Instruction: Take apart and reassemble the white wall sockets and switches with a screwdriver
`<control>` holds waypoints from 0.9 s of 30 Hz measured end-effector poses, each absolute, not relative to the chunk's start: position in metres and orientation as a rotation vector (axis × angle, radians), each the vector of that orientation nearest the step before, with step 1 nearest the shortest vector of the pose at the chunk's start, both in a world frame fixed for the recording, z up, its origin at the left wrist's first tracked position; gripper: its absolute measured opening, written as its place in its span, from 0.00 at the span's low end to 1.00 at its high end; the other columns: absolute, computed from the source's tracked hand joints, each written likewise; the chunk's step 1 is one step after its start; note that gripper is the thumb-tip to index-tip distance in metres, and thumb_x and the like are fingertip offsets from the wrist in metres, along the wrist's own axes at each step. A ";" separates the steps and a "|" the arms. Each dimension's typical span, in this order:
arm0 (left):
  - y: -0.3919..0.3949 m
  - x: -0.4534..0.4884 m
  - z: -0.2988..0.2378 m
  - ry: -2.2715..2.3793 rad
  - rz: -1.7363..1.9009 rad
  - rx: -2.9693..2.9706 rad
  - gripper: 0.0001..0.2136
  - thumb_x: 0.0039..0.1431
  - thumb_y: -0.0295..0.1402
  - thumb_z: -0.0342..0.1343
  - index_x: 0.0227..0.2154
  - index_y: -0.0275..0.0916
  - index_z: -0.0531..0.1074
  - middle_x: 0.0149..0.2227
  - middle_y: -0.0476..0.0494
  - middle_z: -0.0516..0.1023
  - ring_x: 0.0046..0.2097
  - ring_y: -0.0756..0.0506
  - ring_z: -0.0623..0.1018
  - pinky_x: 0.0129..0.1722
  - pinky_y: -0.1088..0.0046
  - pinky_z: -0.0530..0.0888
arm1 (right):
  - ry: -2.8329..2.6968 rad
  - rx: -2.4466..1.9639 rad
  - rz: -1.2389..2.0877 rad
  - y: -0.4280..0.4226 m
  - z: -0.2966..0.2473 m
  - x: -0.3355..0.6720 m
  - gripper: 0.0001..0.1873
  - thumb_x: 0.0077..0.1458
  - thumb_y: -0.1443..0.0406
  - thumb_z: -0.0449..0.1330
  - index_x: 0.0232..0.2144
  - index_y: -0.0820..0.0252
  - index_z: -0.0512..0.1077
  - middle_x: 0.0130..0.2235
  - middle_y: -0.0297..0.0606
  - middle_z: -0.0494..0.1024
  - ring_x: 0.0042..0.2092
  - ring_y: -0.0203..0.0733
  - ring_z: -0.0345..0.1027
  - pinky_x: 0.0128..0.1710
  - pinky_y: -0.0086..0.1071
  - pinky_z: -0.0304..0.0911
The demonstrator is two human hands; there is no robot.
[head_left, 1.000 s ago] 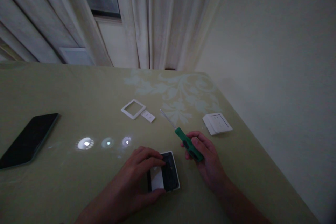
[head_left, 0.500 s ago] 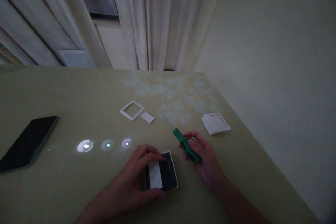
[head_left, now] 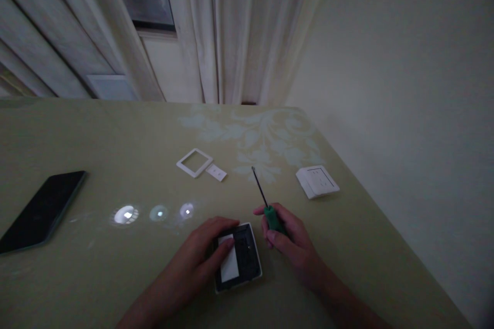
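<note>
My left hand (head_left: 204, 249) rests on a dark square switch module (head_left: 243, 262) lying on the green table, fingers pressed on its white rocker piece (head_left: 229, 266). My right hand (head_left: 287, 239) is closed round the green handle of a screwdriver (head_left: 266, 205), just right of the module. The metal shaft points up and away from me, its tip above the table.
A white square frame (head_left: 194, 162) and a small white plate (head_left: 216, 172) lie further back. A white socket (head_left: 317, 181) sits near the table's right edge. A black phone (head_left: 40, 211) lies at the left. Curtains and a wall stand behind the table.
My right hand has turned the screwdriver more upright and drawn it closer to the module. My left fingers have slid onto the white rocker piece.
</note>
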State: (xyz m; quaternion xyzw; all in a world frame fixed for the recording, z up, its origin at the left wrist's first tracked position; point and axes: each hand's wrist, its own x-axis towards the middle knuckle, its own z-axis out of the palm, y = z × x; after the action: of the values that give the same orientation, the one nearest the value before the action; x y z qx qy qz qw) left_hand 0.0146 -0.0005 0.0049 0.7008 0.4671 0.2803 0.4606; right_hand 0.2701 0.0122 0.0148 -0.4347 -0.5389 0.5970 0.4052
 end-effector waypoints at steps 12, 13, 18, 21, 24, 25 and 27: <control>0.001 0.017 -0.009 1.159 0.771 1.671 0.13 0.75 0.36 0.51 0.55 0.49 0.77 0.52 0.46 0.83 0.53 0.42 0.82 0.56 0.61 0.78 | -2.404 -0.762 0.339 -0.020 0.012 0.247 0.12 0.72 0.59 0.58 0.47 0.59 0.78 0.28 0.35 0.77 0.28 0.40 0.67 0.30 0.35 0.57; 0.001 0.016 -0.009 1.157 0.771 1.665 0.12 0.75 0.37 0.52 0.54 0.49 0.77 0.52 0.46 0.83 0.54 0.42 0.82 0.56 0.62 0.78 | -2.427 -0.744 0.311 -0.021 0.011 0.246 0.11 0.72 0.59 0.59 0.47 0.59 0.78 0.28 0.34 0.77 0.28 0.40 0.67 0.30 0.36 0.57; 0.003 0.016 -0.008 1.147 0.792 1.659 0.12 0.74 0.37 0.54 0.53 0.48 0.79 0.50 0.46 0.84 0.52 0.42 0.82 0.55 0.63 0.79 | -2.454 -0.697 0.282 -0.019 0.005 0.243 0.10 0.73 0.61 0.58 0.47 0.59 0.77 0.28 0.33 0.77 0.28 0.40 0.67 0.27 0.37 0.55; 0.004 0.017 -0.008 1.134 0.801 1.648 0.11 0.73 0.36 0.54 0.52 0.48 0.79 0.49 0.46 0.85 0.51 0.42 0.83 0.53 0.63 0.79 | -2.445 -0.681 0.250 -0.018 0.004 0.243 0.10 0.72 0.62 0.58 0.48 0.59 0.77 0.28 0.32 0.76 0.28 0.40 0.66 0.26 0.37 0.54; 0.003 0.017 -0.008 1.128 0.821 1.655 0.11 0.74 0.36 0.54 0.52 0.47 0.79 0.50 0.45 0.85 0.52 0.41 0.83 0.54 0.63 0.79 | -2.480 -0.710 0.223 -0.019 0.004 0.244 0.09 0.69 0.63 0.61 0.48 0.59 0.76 0.29 0.32 0.77 0.28 0.41 0.67 0.27 0.37 0.55; 0.003 0.017 -0.009 1.126 0.824 1.664 0.11 0.74 0.36 0.54 0.53 0.47 0.79 0.50 0.45 0.85 0.52 0.41 0.82 0.54 0.63 0.79 | -2.493 -0.722 0.227 -0.020 0.005 0.244 0.08 0.68 0.64 0.61 0.48 0.59 0.76 0.29 0.33 0.78 0.29 0.41 0.68 0.28 0.38 0.56; 0.001 0.017 -0.010 1.123 0.818 1.674 0.12 0.75 0.35 0.53 0.54 0.48 0.78 0.51 0.45 0.84 0.53 0.42 0.82 0.55 0.63 0.78 | -2.503 -0.741 0.239 -0.020 0.005 0.245 0.08 0.68 0.65 0.61 0.47 0.60 0.76 0.29 0.33 0.78 0.29 0.41 0.68 0.28 0.38 0.57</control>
State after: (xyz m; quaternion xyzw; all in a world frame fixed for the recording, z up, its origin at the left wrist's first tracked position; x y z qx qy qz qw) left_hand 0.0171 0.0014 -0.0102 0.6815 0.4573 0.3329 0.4643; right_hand 0.2452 -0.0202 0.0047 -0.2732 -0.9228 0.0880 0.2571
